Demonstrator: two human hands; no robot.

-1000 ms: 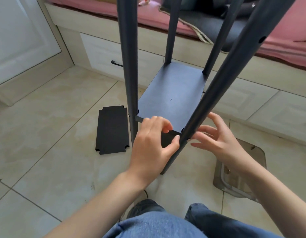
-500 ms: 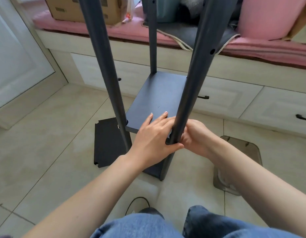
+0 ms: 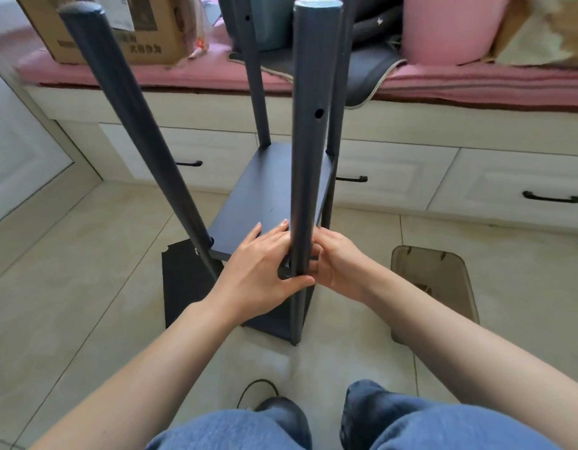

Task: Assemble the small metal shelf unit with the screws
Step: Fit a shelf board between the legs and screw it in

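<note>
The shelf unit [image 3: 274,196] stands on the tiled floor [image 3: 86,287] at the centre of the frame, four dark poles rising toward us. We see one shelf panel [image 3: 268,190] fitted between the poles, low down. The nearest pole [image 3: 308,151] runs up the middle of the frame and shows a screw hole [image 3: 319,113] partway up.

Our left hand [image 3: 264,271] lies on the near edge of the shelf panel with fingers extended over its top surface, thumb touching the nearest pole from the left. Our right hand [image 3: 338,264] has its fingers curled against the same pole from the right, at the level of the panel corner. We cannot tell whether it pinches a screw; the pole hides the fingertips.

A loose panel [image 3: 183,287] lies flat on the floor just left of the unit, partly under the left pole [image 3: 135,125]. A tinted plastic container [image 3: 433,280] sits on the floor at centre right. A row of white drawers [image 3: 394,177] crosses the frame behind the unit, topped by a pink cushion [image 3: 183,73]. A cardboard box [image 3: 118,27] rests on the cushion at upper left
</note>
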